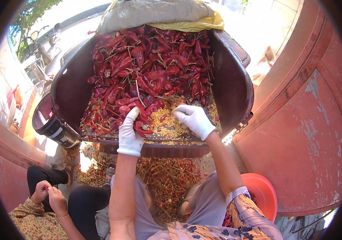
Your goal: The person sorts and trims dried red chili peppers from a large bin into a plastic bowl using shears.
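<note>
While the left hand [129,132] grasps red peppers [142,129] near the cart's front edge [163,151], the right hand [195,120] curls its fingers, contents unclear.

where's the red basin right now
The red basin is at the lower right of the head view, between the person's right sleeve and the weathered red panel.

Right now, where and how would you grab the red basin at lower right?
Probably by the rim of the red basin, on its right edge, coming from the right and pinching over the lip. That curved edge shows bare, while the patterned sleeve covers the left side. The red panel may limit room.
</note>
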A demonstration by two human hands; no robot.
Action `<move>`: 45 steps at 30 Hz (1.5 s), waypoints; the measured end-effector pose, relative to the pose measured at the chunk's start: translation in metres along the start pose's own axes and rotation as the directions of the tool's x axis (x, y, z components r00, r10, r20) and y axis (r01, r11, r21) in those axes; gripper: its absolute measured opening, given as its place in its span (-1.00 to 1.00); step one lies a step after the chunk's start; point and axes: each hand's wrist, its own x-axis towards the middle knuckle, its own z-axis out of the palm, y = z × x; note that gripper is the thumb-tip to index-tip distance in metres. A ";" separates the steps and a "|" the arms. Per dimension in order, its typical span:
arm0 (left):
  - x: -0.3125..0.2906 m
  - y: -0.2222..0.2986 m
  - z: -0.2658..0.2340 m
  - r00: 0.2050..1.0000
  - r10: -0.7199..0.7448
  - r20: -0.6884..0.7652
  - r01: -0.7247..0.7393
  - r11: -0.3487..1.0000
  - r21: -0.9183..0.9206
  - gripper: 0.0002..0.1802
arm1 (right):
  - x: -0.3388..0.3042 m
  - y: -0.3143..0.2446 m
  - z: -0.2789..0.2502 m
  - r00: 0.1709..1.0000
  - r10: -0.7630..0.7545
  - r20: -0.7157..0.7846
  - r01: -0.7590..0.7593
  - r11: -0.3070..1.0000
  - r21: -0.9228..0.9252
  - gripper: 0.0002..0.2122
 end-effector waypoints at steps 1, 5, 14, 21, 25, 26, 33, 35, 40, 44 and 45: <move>0.000 -0.004 0.003 1.000 -0.009 0.019 0.009 1.000 0.006 -0.92 | 0.011 0.024 -0.001 0.960 -0.205 -0.192 0.165 0.965 -0.206 -0.87; -0.002 -0.009 0.007 0.997 -0.030 -0.066 0.031 0.999 0.019 -0.92 | 0.031 0.009 0.025 0.839 -0.467 -0.278 0.275 0.806 -0.523 -0.89; 0.000 -0.021 0.006 0.994 0.035 -0.100 -0.020 0.989 0.148 -0.93 | 0.054 0.037 0.041 0.867 -0.405 -0.289 0.138 0.754 -0.642 -0.87; 0.001 -0.026 0.007 0.995 0.034 -0.099 -0.016 0.983 0.182 -0.88 | 0.046 0.025 0.039 0.826 -0.448 -0.343 0.192 0.795 -0.575 -0.90; 0.000 -0.024 0.009 0.974 0.217 0.062 -0.225 0.913 0.340 -0.80 | 0.043 0.024 0.030 0.677 -0.630 -0.381 0.309 0.713 -0.630 -0.87; 0.000 -0.025 0.010 0.944 0.297 0.143 -0.330 0.857 0.397 -0.77 | 0.040 0.020 0.029 0.686 -0.633 -0.359 0.326 0.709 -0.626 -0.88; -0.018 -0.022 0.032 0.708 0.425 0.563 -0.675 0.174 0.717 -0.72 | 0.019 0.004 0.013 0.719 -0.628 -0.296 0.523 0.770 -0.365 -0.87; -0.017 -0.019 0.030 0.714 0.407 0.570 -0.674 0.177 0.718 -0.73 | 0.009 -0.010 0.009 0.878 -0.378 -0.294 0.358 0.926 -0.119 -0.87; -0.018 -0.019 0.030 0.683 0.519 0.514 -0.716 0.339 0.610 -0.73 | 0.008 -0.009 0.004 0.844 -0.413 -0.342 0.356 0.909 -0.217 -0.82; -0.011 -0.027 0.022 0.593 0.446 0.670 -0.789 0.157 0.594 -0.72 | 0.001 -0.020 0.004 0.902 -0.383 -0.200 0.366 0.923 -0.118 -0.77; -0.016 -0.030 0.024 0.675 0.368 0.640 -0.734 0.248 0.632 -0.68 | -0.001 -0.023 0.006 0.907 -0.378 -0.185 0.376 0.925 -0.046 -0.78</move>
